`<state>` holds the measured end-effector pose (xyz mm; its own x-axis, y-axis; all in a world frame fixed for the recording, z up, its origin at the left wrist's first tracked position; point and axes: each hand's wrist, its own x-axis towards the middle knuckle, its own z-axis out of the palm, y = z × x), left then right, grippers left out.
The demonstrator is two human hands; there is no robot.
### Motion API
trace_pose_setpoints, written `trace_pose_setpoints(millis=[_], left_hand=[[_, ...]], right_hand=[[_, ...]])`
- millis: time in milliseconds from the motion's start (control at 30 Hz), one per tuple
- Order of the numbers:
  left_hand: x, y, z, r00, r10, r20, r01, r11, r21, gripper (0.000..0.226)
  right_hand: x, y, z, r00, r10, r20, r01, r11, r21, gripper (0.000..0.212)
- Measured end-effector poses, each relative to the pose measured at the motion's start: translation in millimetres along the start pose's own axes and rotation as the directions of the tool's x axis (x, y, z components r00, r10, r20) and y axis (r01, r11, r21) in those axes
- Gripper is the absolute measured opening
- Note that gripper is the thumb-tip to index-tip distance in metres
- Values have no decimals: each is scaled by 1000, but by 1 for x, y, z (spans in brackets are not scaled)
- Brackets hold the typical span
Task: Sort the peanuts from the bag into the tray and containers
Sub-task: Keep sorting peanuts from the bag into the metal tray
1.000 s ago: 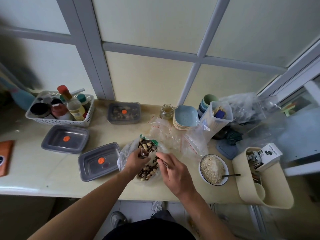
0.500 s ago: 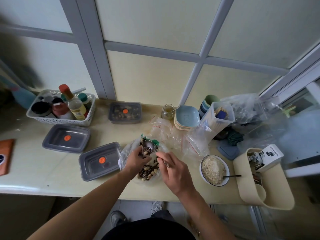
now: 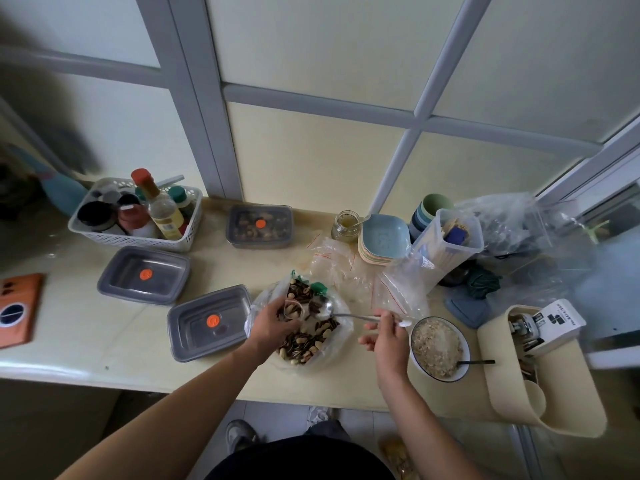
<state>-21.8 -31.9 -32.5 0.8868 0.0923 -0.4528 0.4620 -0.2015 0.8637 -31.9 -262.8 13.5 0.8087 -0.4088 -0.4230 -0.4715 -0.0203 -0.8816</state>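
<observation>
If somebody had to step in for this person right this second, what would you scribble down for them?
Left hand: in the open bag of mixed peanuts and seeds, fingers around a small clear cup.
Right hand: holds a spoon by its handle end, bowl over the bag.
Two grey lidded containers sit left of the bag and look empty; a third at the back holds nuts.
Left: most of the bag.

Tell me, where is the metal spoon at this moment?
The metal spoon is near the middle of the head view, held by the right hand, its bowl over the open bag of mixed nuts.
</observation>
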Motion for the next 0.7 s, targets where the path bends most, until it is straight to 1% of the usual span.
trace_pose_setpoints(millis=[67,133,167,200,267,300,367,400,433,467,533,567,600,633,667,700], left_hand=[[-1,-1,-1,1000,17,13,-17,1000,-2,35],[-1,-2,-2,999,36,18,-36,999,-3,36],[-1,-3,-2,999,44,14,-44,999,11,36],[-1,-4,-3,999,50,14,-50,999,19,36],[0,-7,-3,998,55,11,-55,996,68,35],[0,-9,-3,998,56,10,-56,993,107,34],[0,-10,-2,999,49,17,-52,987,155,34],[1,-10,-1,999,45,23,-48,984,170,35],[1,-8,-1,999,43,29,-47,981,190,35],[1,-7,0,998,48,33,-54,976,210,35],[2,-5,3,998,53,45,-62,968,245,35],[3,-2,4,997,64,51,-75,961,267,36],[3,-1,5,994,87,59,-101,951,291,37],[4,1,6,991,114,67,-129,943,308,38],[5,1,7,988,135,70,-151,937,316,37],[5,2,8,987,147,70,-161,935,316,33]], right_hand=[[7,18,-2,984,154,89,-161,984,75,27],[10,32,-1,936,294,192,-327,930,168,25],[11,37,1,910,344,231,-389,902,188,24],[11,42,3,891,377,253,-423,891,164,24],[13,51,8,880,394,266,-405,914,-12,25],[15,55,10,884,384,266,-365,923,-118,24],[17,56,18,884,373,281,-282,906,-317,23],[17,54,24,884,360,298,-220,883,-415,25],[16,50,30,889,319,328,-125,859,-497,28],[14,44,37,897,248,365,-6,834,-552,28],[9,30,49,889,36,457,247,801,-545,18],[7,24,54,854,-83,513,378,775,-506,11],[5,18,59,798,-184,574,505,723,-471,11],[5,16,64,731,-238,640,606,659,-446,18],[3,14,68,683,-230,693,660,601,-451,26],[4,13,71,663,-197,722,682,556,-474,32]])
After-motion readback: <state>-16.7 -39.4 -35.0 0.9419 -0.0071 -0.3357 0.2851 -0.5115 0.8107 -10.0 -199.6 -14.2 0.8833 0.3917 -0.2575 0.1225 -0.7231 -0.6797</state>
